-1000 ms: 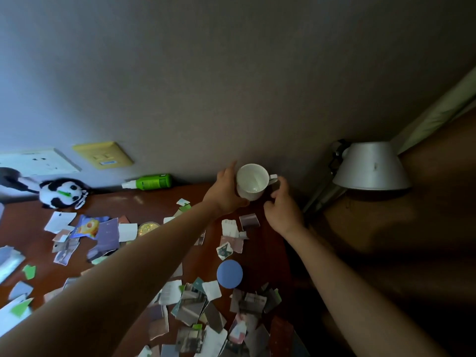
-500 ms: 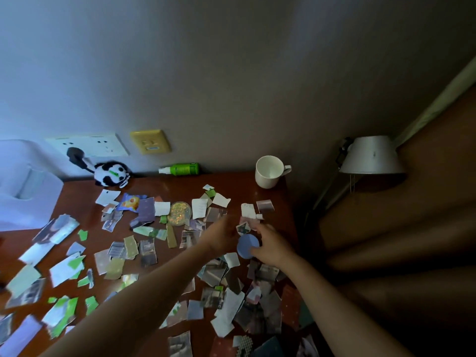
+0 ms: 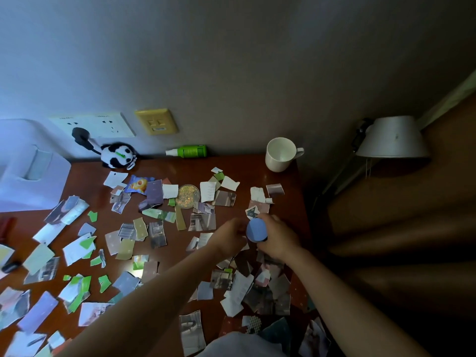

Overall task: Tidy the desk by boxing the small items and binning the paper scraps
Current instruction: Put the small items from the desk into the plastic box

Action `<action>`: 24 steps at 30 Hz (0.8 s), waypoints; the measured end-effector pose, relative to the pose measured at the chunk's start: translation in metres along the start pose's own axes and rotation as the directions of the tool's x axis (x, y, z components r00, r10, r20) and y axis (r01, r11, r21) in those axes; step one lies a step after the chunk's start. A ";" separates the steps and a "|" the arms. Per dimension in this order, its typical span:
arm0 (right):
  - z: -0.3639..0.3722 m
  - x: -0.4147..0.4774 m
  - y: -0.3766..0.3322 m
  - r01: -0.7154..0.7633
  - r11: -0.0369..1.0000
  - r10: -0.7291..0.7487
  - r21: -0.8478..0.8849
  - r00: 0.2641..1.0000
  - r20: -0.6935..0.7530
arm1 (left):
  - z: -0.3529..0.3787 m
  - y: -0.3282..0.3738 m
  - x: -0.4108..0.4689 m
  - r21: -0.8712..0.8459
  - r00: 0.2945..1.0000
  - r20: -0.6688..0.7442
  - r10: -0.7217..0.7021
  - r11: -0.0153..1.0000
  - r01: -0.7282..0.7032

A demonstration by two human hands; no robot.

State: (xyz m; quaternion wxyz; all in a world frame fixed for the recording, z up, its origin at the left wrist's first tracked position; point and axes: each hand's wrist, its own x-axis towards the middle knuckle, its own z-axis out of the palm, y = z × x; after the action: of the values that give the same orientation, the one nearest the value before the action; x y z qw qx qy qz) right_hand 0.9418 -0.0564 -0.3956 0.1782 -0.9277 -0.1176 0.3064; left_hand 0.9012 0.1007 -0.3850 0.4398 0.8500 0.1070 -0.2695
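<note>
Near the worktop's [image 3: 242, 168] right edge, your right hand [image 3: 279, 238] curls round the blue round item [image 3: 256, 230]. Your left hand [image 3: 228, 238] sits just beside it, grip unclear. It looks light, rigid and smooth, so pinch its sides firmly.

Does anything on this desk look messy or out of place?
Yes. Torn paper scraps litter the desk, and a green bottle lies on its side by the wall. The right hand holds a blue disc.
</note>
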 end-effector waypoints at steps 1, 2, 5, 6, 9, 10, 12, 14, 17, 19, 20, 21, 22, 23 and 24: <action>0.000 0.002 0.000 -0.001 1.000 0.001 -0.016 1.000 -0.009 | 0.001 -0.002 0.001 -0.009 1.000 -0.006 -0.002 1.000 0.002; -0.001 0.003 0.000 0.000 1.000 0.000 -0.028 1.000 -0.012 | 0.003 -0.003 0.001 -0.016 1.000 -0.010 -0.002 1.000 0.002; -0.004 0.005 0.000 -0.003 1.000 0.003 0.008 1.000 -0.008 | 0.004 -0.003 -0.001 -0.051 1.000 -0.016 0.021 0.998 -0.022; -0.005 0.005 0.000 -0.010 0.998 0.011 0.056 1.000 -0.008 | 0.003 -0.003 -0.002 -0.067 0.999 -0.020 0.039 0.997 -0.040; -0.012 0.002 -0.003 -0.055 0.964 0.050 0.258 0.998 0.026 | -0.001 0.000 -0.006 -0.104 0.996 -0.020 0.081 0.991 -0.083; -0.015 0.000 -0.006 -0.071 0.944 0.060 0.321 0.997 0.044 | -0.003 0.002 -0.008 -0.110 0.996 -0.023 0.090 0.990 -0.092; -0.020 -0.006 -0.012 -0.097 0.899 0.073 0.427 0.995 0.073 | -0.004 0.004 -0.013 -0.102 0.995 -0.044 0.093 0.990 -0.097; -0.024 -0.016 -0.019 -0.122 0.848 0.083 0.516 0.992 0.097 | -0.004 0.004 -0.022 -0.081 0.992 -0.075 0.106 0.990 -0.112; -0.026 -0.035 -0.025 -0.145 0.777 0.081 0.613 0.988 0.131 | 0.002 0.003 -0.040 -0.071 0.983 -0.124 0.134 0.987 -0.144; -0.024 -0.049 -0.026 -0.148 0.750 0.067 0.645 0.987 0.149 | 0.008 0.002 -0.053 -0.064 0.976 -0.159 0.148 0.985 -0.160; -0.023 -0.055 -0.026 -0.150 0.745 0.059 0.650 0.985 0.159 | 0.011 0.000 -0.059 -0.070 0.973 -0.174 0.150 0.984 -0.164; -0.021 -0.061 -0.027 -0.150 0.747 0.050 0.648 0.984 0.170 | 0.014 -0.001 -0.065 -0.080 0.972 -0.187 0.142 0.984 -0.159; -0.019 -0.067 -0.028 -0.148 0.750 0.040 0.645 0.983 0.180 | 0.017 -0.003 -0.070 -0.089 0.971 -0.198 0.130 0.985 -0.150; -0.017 -0.073 -0.028 -0.145 0.753 0.029 0.642 0.982 0.189 | 0.019 -0.004 -0.076 -0.089 0.971 -0.207 0.119 0.986 -0.140; -0.016 -0.078 -0.028 -0.142 0.755 0.017 0.640 0.980 0.198 | 0.022 -0.006 -0.081 -0.082 0.969 -0.218 0.113 0.988 -0.134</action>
State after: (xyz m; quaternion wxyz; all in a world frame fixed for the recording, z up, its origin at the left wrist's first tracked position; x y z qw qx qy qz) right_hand 0.8870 -0.0601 -0.3314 0.4646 -0.7804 0.0203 0.4180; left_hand 0.8234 0.0910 -0.3544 0.4822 0.8568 0.1131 -0.1434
